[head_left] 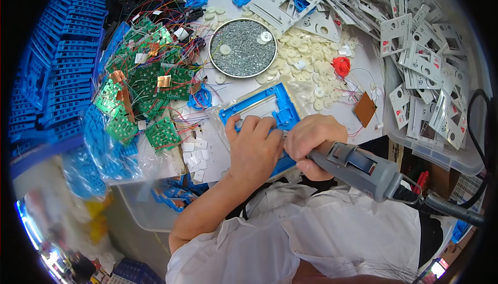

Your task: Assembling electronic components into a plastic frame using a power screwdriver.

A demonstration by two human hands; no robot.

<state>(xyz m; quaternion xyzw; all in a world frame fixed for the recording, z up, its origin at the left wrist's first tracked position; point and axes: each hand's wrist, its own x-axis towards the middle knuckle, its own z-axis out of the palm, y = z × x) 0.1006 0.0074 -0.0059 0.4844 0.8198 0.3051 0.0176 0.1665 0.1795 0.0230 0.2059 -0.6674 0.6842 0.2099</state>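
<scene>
A blue plastic housing [280, 97] with a rectangular opening lies on a clear plastic bag at the near edge of the table. My left hand [254, 146] has its fingers bent over the housing's near part, gripping it. In my right hand [316, 141] is a grey electric screwdriver [358, 170], held close to the left fingers, tip end toward the housing. The tip itself is hidden behind my hands. Just beyond the housing stands a round metal dish [244, 48] full of small silver screws, with a few white plastic discs on top.
Wired green circuit boards [176, 81] are heaped left of the dish; white plastic discs [306, 50] spread to its right. A red wired part [341, 66] and a brown square plate [366, 109] lie right. Printed white panels [423, 58] fill a clear bin; stacked blue parts [78, 71] stand left.
</scene>
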